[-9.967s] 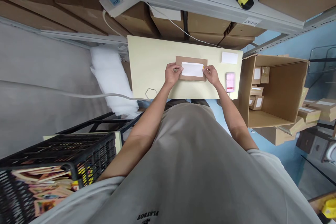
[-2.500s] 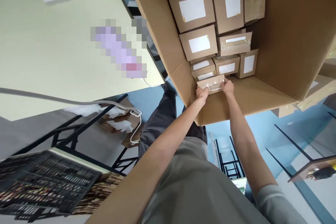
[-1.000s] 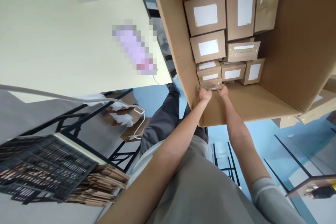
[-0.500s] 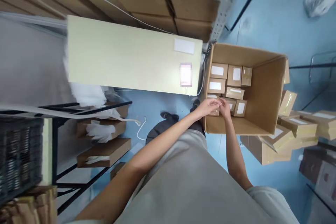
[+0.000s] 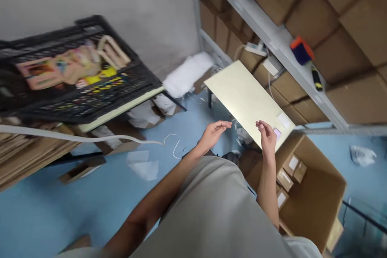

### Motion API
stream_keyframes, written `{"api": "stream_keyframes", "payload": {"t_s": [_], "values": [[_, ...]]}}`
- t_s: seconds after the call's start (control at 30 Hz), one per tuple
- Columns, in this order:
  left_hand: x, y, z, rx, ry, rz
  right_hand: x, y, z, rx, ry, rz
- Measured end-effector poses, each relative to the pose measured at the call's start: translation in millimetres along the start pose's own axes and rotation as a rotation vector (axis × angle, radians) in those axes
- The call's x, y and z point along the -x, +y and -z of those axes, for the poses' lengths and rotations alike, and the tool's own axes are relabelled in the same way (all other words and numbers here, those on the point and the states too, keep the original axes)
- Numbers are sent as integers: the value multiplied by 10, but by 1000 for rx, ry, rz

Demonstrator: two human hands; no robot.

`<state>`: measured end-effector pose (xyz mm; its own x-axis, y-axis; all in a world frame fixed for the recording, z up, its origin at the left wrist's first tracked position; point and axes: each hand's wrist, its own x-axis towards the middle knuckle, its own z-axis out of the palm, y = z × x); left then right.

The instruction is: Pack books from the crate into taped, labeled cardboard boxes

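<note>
Lying three o'clock from the loosely open right hand [image 5: 267,137], the phone [image 5: 277,133], probably light, slick, is best edge-gripped; left hand [image 5: 211,135] open.

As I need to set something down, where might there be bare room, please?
The tabletop is bare from its left end, near the white wrapping, to the phone and white pad. Its right end, by the carton, is crowded.

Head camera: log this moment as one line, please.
left hand: empty; right hand: empty, near pale table; open carton: small boxes inside
</note>
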<state>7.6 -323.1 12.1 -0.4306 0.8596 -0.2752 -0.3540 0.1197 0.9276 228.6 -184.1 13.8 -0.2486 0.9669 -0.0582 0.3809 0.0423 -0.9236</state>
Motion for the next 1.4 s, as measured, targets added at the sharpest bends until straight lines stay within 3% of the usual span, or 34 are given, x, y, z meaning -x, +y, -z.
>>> {"api": "stream_keyframes", "payload": {"t_s": [0.17,0.33,0.57,0.77,0.9,1.07,1.27,1.4], "values": [[117,449,1209,150,354,-116,-147,-765,-1293,-94,-256,103],[243,739,2112,248,662,-200,-353,-1332,-2433,-112,-516,178],[77,1040,3087,320,970,-255,-681,-1942,-3932,-164,-798,215],[-210,1245,3702,305,1139,-195,-807,-2297,-5031,-145,-1157,225],[-322,1227,4018,318,1228,-176,-827,-2362,-5624,-58,-1361,238],[-321,1076,4499,287,1292,-130,-730,-2337,-6146,3,-1490,229],[-216,825,5308,82,1229,-5,-403,-2218,-6674,151,-1554,202],[-120,689,5723,18,1162,40,-188,-2275,-6999,346,-1563,235]]}}
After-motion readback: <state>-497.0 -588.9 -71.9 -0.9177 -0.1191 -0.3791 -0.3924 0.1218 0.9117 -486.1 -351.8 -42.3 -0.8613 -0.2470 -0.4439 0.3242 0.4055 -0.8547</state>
